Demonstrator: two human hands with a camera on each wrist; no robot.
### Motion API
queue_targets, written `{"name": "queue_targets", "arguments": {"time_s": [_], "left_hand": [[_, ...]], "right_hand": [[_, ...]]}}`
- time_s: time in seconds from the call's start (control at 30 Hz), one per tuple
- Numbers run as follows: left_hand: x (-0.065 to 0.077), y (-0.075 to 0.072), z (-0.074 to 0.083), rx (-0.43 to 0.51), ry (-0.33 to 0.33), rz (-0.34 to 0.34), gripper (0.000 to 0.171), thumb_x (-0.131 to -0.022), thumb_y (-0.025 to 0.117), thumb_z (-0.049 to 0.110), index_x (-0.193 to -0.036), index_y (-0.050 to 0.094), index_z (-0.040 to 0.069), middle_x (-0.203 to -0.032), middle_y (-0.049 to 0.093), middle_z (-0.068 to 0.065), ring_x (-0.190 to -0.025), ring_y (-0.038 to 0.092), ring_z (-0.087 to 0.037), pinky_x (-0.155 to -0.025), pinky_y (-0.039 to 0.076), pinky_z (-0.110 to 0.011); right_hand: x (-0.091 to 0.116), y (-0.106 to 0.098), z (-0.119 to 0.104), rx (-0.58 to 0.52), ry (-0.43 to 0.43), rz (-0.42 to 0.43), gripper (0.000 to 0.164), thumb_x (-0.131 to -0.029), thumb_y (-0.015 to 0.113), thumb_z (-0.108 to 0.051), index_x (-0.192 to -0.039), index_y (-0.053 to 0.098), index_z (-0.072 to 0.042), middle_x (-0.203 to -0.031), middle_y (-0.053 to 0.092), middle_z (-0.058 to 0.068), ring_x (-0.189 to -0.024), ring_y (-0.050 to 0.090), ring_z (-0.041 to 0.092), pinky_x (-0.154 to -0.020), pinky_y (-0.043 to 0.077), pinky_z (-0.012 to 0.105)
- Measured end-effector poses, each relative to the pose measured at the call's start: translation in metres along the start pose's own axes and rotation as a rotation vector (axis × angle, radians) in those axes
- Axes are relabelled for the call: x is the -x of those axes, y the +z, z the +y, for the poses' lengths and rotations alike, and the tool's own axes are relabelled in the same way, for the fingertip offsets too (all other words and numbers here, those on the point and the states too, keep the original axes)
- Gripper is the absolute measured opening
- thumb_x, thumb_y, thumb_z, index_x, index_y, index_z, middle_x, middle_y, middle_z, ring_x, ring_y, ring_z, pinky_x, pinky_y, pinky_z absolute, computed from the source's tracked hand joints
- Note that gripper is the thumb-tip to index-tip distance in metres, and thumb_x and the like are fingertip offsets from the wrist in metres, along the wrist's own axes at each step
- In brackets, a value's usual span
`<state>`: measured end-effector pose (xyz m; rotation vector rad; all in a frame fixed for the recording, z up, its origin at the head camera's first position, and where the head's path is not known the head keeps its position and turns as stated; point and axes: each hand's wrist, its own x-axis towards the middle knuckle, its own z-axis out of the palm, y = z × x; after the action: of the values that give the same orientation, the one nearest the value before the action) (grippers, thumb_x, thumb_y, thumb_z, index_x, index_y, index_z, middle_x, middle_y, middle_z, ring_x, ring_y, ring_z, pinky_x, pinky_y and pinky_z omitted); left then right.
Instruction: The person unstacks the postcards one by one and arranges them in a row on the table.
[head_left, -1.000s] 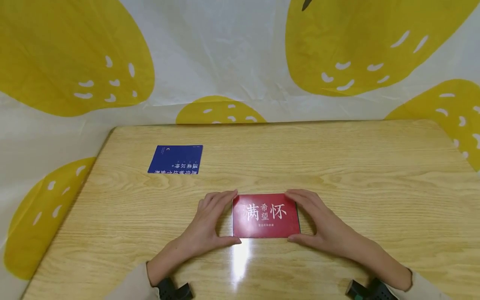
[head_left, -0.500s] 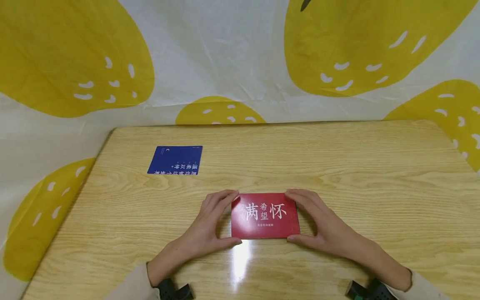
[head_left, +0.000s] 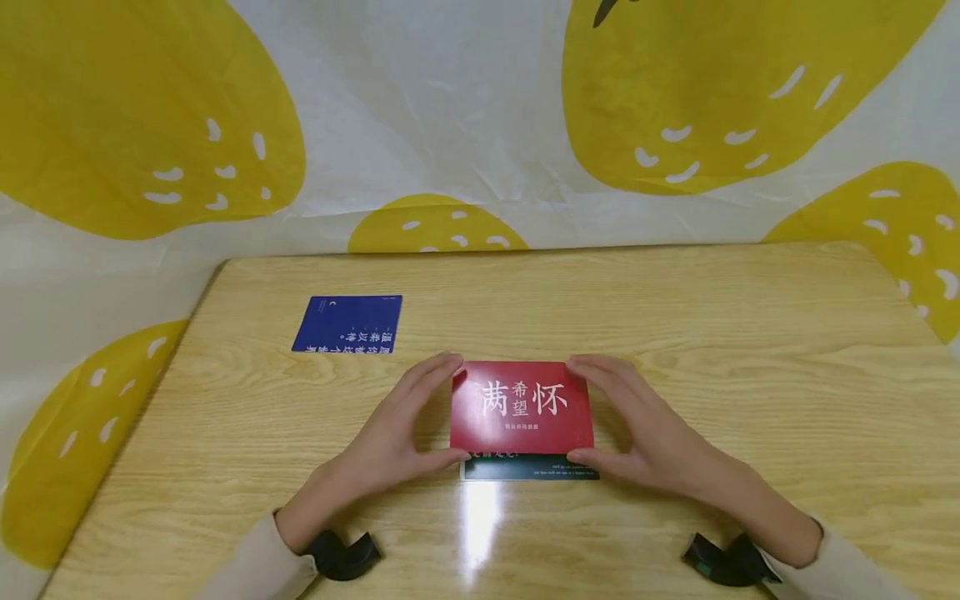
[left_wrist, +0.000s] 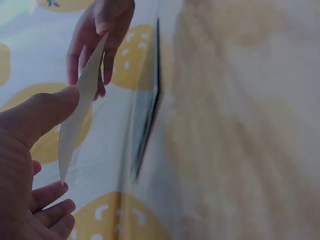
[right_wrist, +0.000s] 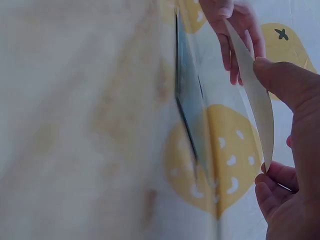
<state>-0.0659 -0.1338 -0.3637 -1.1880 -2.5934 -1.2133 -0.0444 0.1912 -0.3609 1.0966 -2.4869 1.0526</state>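
Observation:
A red card [head_left: 521,408] with white Chinese characters is held up by both hands. My left hand [head_left: 397,421] pinches its left edge between thumb and fingers, and my right hand [head_left: 648,425] grips the right edge the same way. In the left wrist view the card [left_wrist: 77,125] bows slightly, its pale underside showing. A dark green card [head_left: 528,468] with light lettering lies flat on the table below, mostly covered by the red one. From the right wrist a gap shows between the raised card [right_wrist: 259,102] and the dark card [right_wrist: 187,95] beneath.
A blue card [head_left: 348,323] with white writing lies farther back on the left of the wooden table [head_left: 712,317]. Behind the table hangs a white cloth [head_left: 427,108] with large yellow fruit shapes. Dark wrist devices sit on both wrists.
Both hands have lifted the red card up off the dark green card and slightly away, uncovering the green card's near edge. The blue card stays on the table.

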Motion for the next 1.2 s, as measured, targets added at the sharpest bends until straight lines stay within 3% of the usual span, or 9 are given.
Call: {"name": "queue_targets", "arguments": {"time_s": [0.17, 0.43, 0.7, 0.97, 1.2], "left_hand": [[-0.008, -0.013, -0.002, -0.005, -0.004, 0.005, 0.098, -0.068, 0.088, 0.021, -0.148, 0.032, 0.009, -0.15, 0.034, -0.007, -0.137, 0.031, -0.026, -0.107, 0.033, -0.048], [-0.02, -0.029, -0.014, -0.016, 0.045, 0.012, 0.096, -0.069, 0.088, 0.021, -0.147, 0.034, 0.007, -0.148, 0.036, -0.008, -0.136, 0.031, -0.025, -0.106, 0.033, -0.05], [-0.027, -0.04, -0.029, -0.026, 0.02, 0.024, 0.094, -0.069, 0.088, 0.02, -0.147, 0.036, 0.008, -0.149, 0.037, -0.004, -0.135, 0.033, -0.023, -0.107, 0.033, -0.049], [-0.032, -0.048, -0.042, -0.063, -0.025, -0.006, 0.093, -0.07, 0.087, 0.023, -0.147, 0.036, 0.008, -0.15, 0.036, -0.004, -0.137, 0.03, -0.023, -0.105, 0.035, -0.051], [-0.04, -0.056, -0.055, -0.097, -0.07, -0.023, 0.093, -0.071, 0.086, 0.023, -0.147, 0.035, 0.01, -0.149, 0.036, -0.007, -0.137, 0.029, -0.026, -0.106, 0.033, -0.052]], "right_hand": [[-0.012, -0.004, 0.0, 0.023, 0.016, -0.006, 0.085, -0.081, 0.072, -0.049, -0.143, 0.039, -0.001, -0.141, 0.041, 0.014, -0.127, 0.039, 0.025, -0.107, 0.03, 0.019], [-0.03, -0.005, 0.006, 0.023, -0.002, 0.0, 0.084, -0.084, 0.064, -0.056, -0.142, 0.039, -0.001, -0.14, 0.042, 0.012, -0.127, 0.039, 0.026, -0.106, 0.034, 0.023], [-0.046, 0.001, 0.016, 0.041, -0.006, 0.0, 0.086, -0.078, 0.077, -0.046, -0.141, 0.039, -0.002, -0.14, 0.042, 0.012, -0.128, 0.038, 0.026, -0.101, 0.042, 0.036], [-0.062, 0.007, 0.027, 0.031, -0.047, 0.025, 0.083, -0.082, 0.067, -0.055, -0.139, 0.041, 0.0, -0.137, 0.044, 0.014, -0.126, 0.039, 0.029, -0.104, 0.038, 0.041], [-0.078, 0.01, 0.035, 0.03, -0.041, 0.005, 0.085, -0.075, 0.082, -0.037, -0.139, 0.041, 0.0, -0.137, 0.044, 0.015, -0.127, 0.038, 0.029, -0.104, 0.036, 0.045]]}}
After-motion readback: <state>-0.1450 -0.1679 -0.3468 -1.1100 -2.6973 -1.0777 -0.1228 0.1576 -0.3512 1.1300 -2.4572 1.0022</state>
